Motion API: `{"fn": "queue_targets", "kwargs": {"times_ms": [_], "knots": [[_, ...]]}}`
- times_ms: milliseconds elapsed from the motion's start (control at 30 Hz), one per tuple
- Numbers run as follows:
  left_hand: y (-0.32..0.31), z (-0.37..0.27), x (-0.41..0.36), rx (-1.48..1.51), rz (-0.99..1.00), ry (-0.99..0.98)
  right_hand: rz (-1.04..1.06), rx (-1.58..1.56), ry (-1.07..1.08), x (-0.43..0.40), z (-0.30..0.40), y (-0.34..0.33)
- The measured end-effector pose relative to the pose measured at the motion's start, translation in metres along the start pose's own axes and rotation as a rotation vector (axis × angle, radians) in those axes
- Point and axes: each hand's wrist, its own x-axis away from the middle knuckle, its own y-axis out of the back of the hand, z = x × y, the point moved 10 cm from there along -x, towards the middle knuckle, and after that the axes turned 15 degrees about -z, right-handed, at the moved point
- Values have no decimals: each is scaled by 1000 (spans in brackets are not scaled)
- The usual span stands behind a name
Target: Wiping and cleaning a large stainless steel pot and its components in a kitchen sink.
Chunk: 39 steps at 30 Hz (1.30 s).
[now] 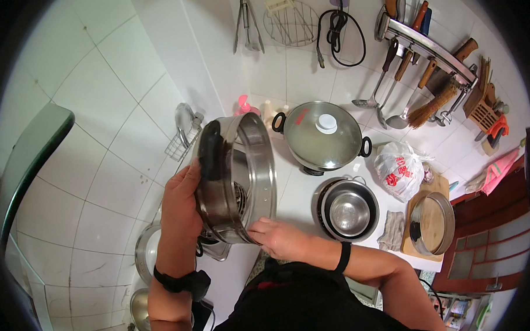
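Note:
A stainless steel steamer ring (259,179) with a black side handle is held up on its side, tilted, over the sink area. My left hand (183,205) grips its outer wall by the black handle. At the lower rim, the fingers of my right hand (278,239) are closed on the edge. Through the ring's opening a dark coiled thing shows, too partly hidden to name. A wide pan with a glass lid (323,135) stands right of the ring, and nested steel bowls (349,210) stand below that pan.
On the counter's right are a tied white plastic bag (398,171), a grey cloth (392,231) and a wooden cutting board (441,185) bearing another steel ring (449,229). Knives and ladles hang from a wall rack (431,50). A wire basket (181,144) is near the faucet.

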Motion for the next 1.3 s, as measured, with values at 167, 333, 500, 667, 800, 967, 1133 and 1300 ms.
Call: {"fn": "queue_targets", "kwargs": {"times_ms": [167, 333, 500, 667, 800, 967, 1133, 1300], "knots": [[12, 3, 13, -175, 11, -85, -142, -24, 32, -6, 15, 21], [24, 49, 54, -34, 66, -327, -230, -164, -119, -22, 16, 21], [33, 55, 44, 66, 25, -296, -138, -151, -88, -15, 9, 2], [17, 15, 40, 33, 3, -187, 68, 63, 32, 2, -28, -13], [18, -4, 18, 36, -38, -95, 304, 50, -45, -7, -28, -2], [10, -15, -2, 24, 70, -65, 323, -120, 59, -3, -13, 16], [4, -8, -12, 20, 106, 1, 283, 99, 133, 9, -11, -3], [2, -1, -36, 3, 174, 277, 274, 520, 192, 17, -61, -3]]}}
